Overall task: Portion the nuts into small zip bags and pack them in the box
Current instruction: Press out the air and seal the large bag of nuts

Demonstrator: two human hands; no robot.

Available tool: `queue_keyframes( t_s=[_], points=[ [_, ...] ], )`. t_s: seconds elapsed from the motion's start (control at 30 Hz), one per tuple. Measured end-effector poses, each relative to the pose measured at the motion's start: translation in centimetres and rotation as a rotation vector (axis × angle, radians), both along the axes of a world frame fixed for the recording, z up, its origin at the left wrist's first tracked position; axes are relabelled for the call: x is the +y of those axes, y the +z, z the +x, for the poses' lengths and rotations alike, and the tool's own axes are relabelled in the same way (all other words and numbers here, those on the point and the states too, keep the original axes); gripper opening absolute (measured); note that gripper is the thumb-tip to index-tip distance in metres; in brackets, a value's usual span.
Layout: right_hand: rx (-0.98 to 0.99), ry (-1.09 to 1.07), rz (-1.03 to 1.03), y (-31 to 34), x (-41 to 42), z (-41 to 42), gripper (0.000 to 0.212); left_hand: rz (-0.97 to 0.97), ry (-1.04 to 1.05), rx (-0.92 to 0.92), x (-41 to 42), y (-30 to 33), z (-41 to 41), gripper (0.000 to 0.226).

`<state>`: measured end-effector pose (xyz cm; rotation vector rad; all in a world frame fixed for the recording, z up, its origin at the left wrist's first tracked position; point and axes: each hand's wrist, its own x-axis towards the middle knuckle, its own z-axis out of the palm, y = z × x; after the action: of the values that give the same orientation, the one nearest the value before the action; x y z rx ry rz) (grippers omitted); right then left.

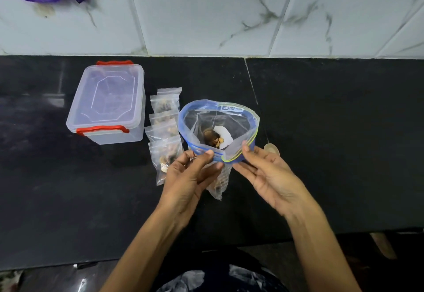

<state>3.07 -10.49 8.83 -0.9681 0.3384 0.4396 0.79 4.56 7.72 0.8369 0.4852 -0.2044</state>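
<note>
Holding one large zip bag [219, 128] by its near rim above the black counter [332, 131], mouth gaping wide, a few nuts [213, 140] sitting at the bottom. Left hand [190, 177] pinching the blue seal between thumb and curled fingers; right hand [268, 174] pinching the same rim just beside it, remaining fingers loosely extended. Lying in a column just left of the bag, four small filled zip bags [165, 131], overlapping, the nearest partly under the left hand. Standing further left, one clear box [107, 103] with lid closed and two red latches. Leaving broad bare counter to the right up to the tiled wall [229, 11], with one small round object [271, 148] peeking behind the right fingers.
</note>
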Motion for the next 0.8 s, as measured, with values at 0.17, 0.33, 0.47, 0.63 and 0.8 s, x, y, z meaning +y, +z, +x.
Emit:
queue_keyframes(
  t_s=[0.17, 0.33, 0.47, 0.63, 0.8],
  points=[
    [-0.137, -0.167, -0.515, -0.8, 1.8, -0.5, 0.021, 0.526, 0.179, 0.029, -1.4, -0.3, -0.2, 0.018],
    [-0.284, -0.033, -0.852, -1.1, 2.6, -1.1, 0.040, 0.748, 0.133, -0.090, -2.2, 0.0, -0.7, 0.043],
    [-0.127, 0.000, -0.446, -0.2, 1.2, 0.1, 0.036, 0.587, 0.034, -0.113, -1.1, 0.8, -0.6, 0.047],
    [-0.164, -0.052, -0.457, -0.1, 0.6, 1.5, 0.038, 0.329, 0.077, -0.076, 0.4, 1.4, 0.9, 0.008],
    [-0.193, 0.047, -0.425, 0.0, -0.5, 2.4, 0.056, 0.620, 0.066, -0.082, 1.5, 1.3, 1.9, 0.043]
  ],
)
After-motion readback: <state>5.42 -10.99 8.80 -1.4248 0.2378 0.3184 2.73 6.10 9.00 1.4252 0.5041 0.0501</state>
